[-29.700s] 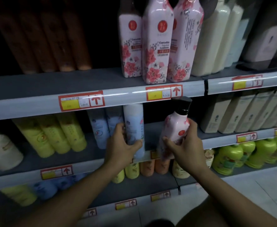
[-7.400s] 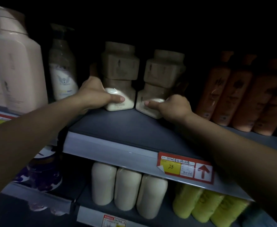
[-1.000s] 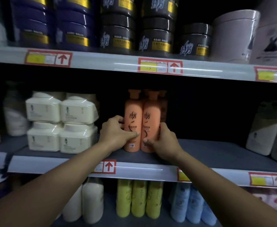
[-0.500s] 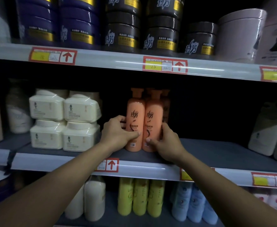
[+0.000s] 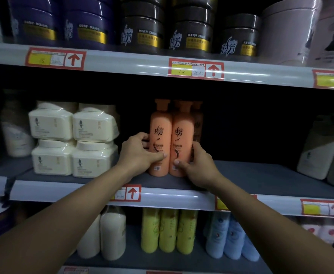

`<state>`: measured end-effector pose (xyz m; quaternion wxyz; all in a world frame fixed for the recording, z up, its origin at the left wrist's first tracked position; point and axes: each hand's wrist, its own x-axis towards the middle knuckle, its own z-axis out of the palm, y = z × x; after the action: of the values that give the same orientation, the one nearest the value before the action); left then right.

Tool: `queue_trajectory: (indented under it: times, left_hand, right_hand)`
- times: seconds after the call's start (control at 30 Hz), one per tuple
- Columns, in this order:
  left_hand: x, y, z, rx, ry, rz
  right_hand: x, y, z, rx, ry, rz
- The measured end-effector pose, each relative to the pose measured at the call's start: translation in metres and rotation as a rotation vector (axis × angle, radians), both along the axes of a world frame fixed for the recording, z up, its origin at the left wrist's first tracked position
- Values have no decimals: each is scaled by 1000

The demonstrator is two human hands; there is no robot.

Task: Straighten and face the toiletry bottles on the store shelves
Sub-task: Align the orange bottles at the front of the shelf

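Fingers (image 5: 142, 137) of the left hand (image 5: 139, 154) curl round the left orange bottle (image 5: 160, 135), thumb across its front near the lower label. Right hand (image 5: 196, 164) grips the right orange bottle (image 5: 182, 135) the same way: thumb on the front, fingers wrapped round its right side. Both bottles stand upright, touching side by side, labels facing out, near the front of the middle shelf (image 5: 261, 175). A third orange bottle (image 5: 198, 123) stands just behind the right one, mostly hidden.

Relative to the orange pair: to the left, on the same shelf, cream tubs (image 5: 73, 141) stacked two high in two columns. Further right, pale bottles (image 5: 320, 151) in shadow, detail unclear. Directly above, on the upper shelf, dark jars (image 5: 166, 34) with gold label bands; purple jars (image 5: 63, 26) to the upper left. Below, yellow-green bottles (image 5: 169, 232) in a row, white bottles (image 5: 106, 234) to their left, light blue bottles (image 5: 227, 236) to their right. Red-framed price tags (image 5: 195, 69) with arrows sit on the shelf edges.
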<state>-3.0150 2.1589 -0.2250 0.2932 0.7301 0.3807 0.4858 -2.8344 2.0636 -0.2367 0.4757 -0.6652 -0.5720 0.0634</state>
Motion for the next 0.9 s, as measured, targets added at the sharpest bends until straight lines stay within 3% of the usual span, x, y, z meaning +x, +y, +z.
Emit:
queue_trajectory:
  times: [0.9]
  left_hand:
    - [45,6,3,-26,-9,2]
  right_hand:
    - [41,7,10,-107,-38,-68]
